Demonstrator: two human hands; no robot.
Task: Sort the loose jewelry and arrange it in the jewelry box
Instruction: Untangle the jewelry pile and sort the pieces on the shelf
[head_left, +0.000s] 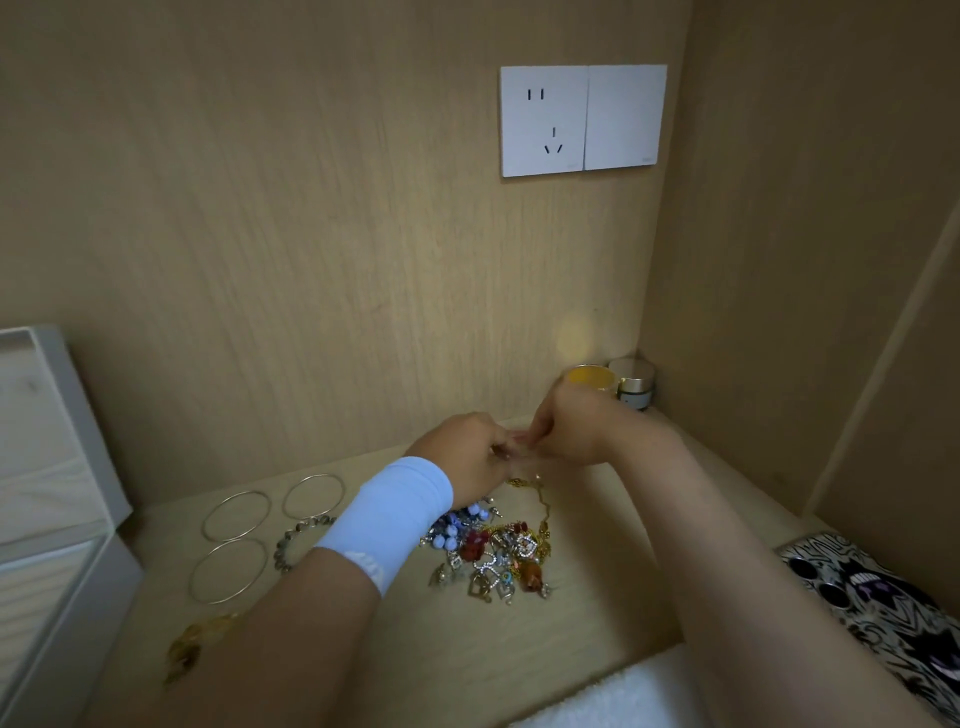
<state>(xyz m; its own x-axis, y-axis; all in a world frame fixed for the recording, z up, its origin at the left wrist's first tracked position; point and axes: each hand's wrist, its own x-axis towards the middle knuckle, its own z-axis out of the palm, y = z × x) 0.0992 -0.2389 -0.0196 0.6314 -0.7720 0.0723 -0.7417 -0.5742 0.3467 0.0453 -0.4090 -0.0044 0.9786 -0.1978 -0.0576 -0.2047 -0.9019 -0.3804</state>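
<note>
Left hand and right hand pinch a thin gold chain at the far edge of the tangled bead-and-charm pile, apparently untangling it.

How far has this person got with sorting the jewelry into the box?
Early on. Done: three silver bangles and a bead bracelet lie spread apart on the shelf. In hand: the left hand and right hand both pinch a gold chain trailing into the pile. Left: that tangled pile of charms and beads, then moving everything into the jewelry box, where no jewelry can be made out.
</note>
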